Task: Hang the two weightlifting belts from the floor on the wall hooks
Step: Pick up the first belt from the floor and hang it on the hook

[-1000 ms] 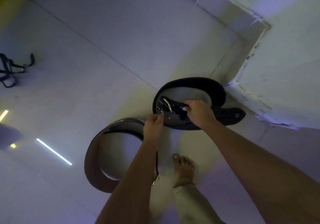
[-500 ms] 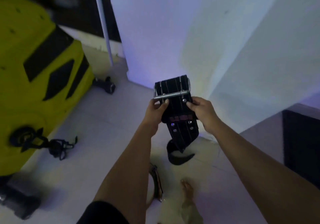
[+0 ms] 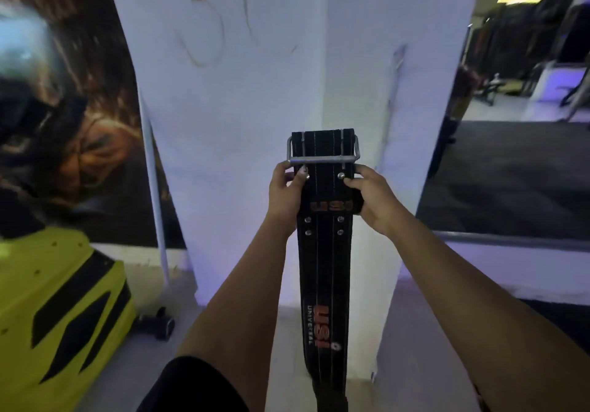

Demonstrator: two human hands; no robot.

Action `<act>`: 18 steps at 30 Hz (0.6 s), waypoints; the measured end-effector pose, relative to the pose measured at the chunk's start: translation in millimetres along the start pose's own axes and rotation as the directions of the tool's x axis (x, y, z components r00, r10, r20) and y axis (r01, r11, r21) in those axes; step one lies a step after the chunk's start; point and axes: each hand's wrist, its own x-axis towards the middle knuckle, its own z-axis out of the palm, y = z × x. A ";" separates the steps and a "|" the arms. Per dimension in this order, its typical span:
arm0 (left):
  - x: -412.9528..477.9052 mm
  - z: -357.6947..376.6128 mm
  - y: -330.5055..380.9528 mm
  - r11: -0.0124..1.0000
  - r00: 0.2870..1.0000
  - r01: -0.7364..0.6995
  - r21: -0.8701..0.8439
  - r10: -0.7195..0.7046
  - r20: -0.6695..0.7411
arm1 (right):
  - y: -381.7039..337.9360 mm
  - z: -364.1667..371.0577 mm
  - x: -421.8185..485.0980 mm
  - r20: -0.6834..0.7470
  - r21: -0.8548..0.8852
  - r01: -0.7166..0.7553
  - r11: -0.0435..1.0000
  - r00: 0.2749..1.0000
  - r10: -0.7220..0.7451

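Observation:
A black weightlifting belt (image 3: 323, 271) with orange lettering hangs straight down in front of a white pillar (image 3: 242, 98). Its metal buckle (image 3: 322, 151) is at the top. My left hand (image 3: 285, 194) grips the belt's left edge just under the buckle. My right hand (image 3: 370, 197) grips its right edge at the same height. The belt's tail runs out of the frame at the bottom. The second belt is out of view, and I see no hook clearly on the blurred pillar.
A yellow and black machine (image 3: 54, 316) stands low at the left, with a thin white pole (image 3: 156, 207) and a large dark poster (image 3: 64, 108) behind it. A mirror (image 3: 517, 108) showing gym equipment is at the right. A small dumbbell (image 3: 156, 322) lies on the floor.
I have stood up from the floor with the black belt in both hands. The belt has unrolled and now hangs full length, raised in front of the pillar. The brown belt dropped out of view.

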 end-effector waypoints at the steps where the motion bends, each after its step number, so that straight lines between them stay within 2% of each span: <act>1: 1.8 12.3 14.0 1.000 0.999 -0.031 -0.004 0.031 0.015 | -15.0 -7.5 -3.7 -0.003 0.029 0.031 0.999 1.000 -0.031; 5: 6.0 58.6 59.4 0.991 0.988 -0.130 -0.042 0.133 0.079 | -50.8 -33.4 -25.2 -0.037 0.015 0.146 0.989 0.989 -0.145; 9: 3.7 101.4 104.8 0.974 0.963 -0.196 -0.116 0.213 0.165 | -87.8 -54.1 -29.5 -0.194 -0.027 0.270 0.963 0.943 -0.270; 11: 2.7 117.3 123.8 0.967 0.947 -0.205 -0.151 0.235 0.218 | -114.4 -61.6 -28.6 -0.261 0.012 0.311 0.950 0.918 -0.298; 15: -0.2 136.3 132.5 0.961 0.895 -0.274 -0.035 0.268 0.357 | -173.0 -69.9 -27.6 -0.340 0.070 0.374 0.925 0.881 -0.330; 18: 0.7 150.6 149.1 0.957 0.903 -0.280 -0.080 0.291 0.315 | -208.9 -74.3 -32.2 -0.333 0.093 0.403 0.911 0.874 -0.353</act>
